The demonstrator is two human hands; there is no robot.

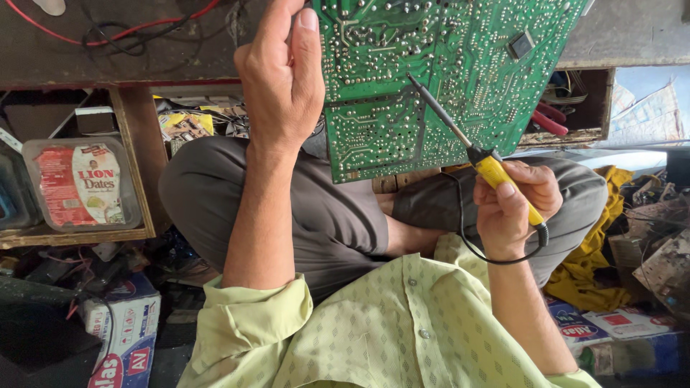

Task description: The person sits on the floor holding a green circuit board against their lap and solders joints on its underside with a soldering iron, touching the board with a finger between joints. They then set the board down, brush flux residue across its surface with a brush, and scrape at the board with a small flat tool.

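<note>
Seen from above, your left hand [282, 79] is clamped on the left edge of the green circuit board [445, 72], thumb and fingers closed over it, holding the board tilted in the upper middle of the frame with its soldered side toward you. Your right hand [512, 205], at centre right, is closed in a pen grip around the yellow handle of the soldering iron [474, 144]; its dark tip rests on or just above the board near the middle, and which of the two cannot be told. A black cord [467, 237] loops from the handle's end below your wrist. For a clean joint, it seems wise to keep the board steady against your left palm, bring the tip onto one pad only, and keep the cord clear of your grey trousers [323, 208]. At the left, a wooden shelf [136, 165] holds a clear plastic tub [79, 183] with a red and white label; its contents are hidden. At the upper right, an open wooden compartment [596, 100] holds red-handled pliers [550, 118] and loose wires. Cardboard boxes [126, 330] lie at the lower left.
</note>
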